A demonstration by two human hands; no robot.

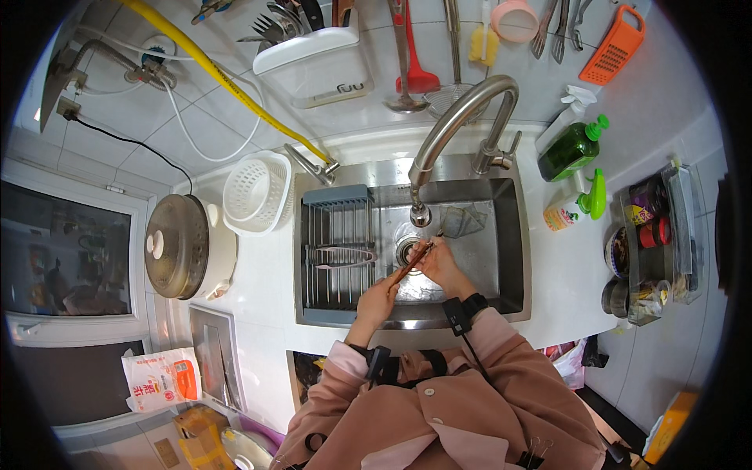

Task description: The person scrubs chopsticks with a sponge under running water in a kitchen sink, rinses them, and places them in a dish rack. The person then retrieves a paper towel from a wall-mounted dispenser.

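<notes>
Over the stainless steel sink [511, 252], my left hand [377, 302] grips the near end of slim reddish-brown sticks, which look like wooden chopsticks [412, 263]. My right hand [439, 265] is closed around their far part, and its fingers hide some of their length. The sticks slant up to the right, above the round drain [404, 249]. Just beyond them hangs the spout of the curved metal faucet [420, 217]; whether water runs is hard to tell. A grey cloth [464, 221] lies on the sink floor behind my right hand.
A grey drying rack [338, 197] spans the sink's left side, with pinkish tongs [345, 257] on it. White baskets [255, 191] and a lidded cooker [179, 247] stand left. Green pump bottle [570, 151] and spray bottle [578, 202] stand right. Utensils, including an orange grater [612, 47], hang behind.
</notes>
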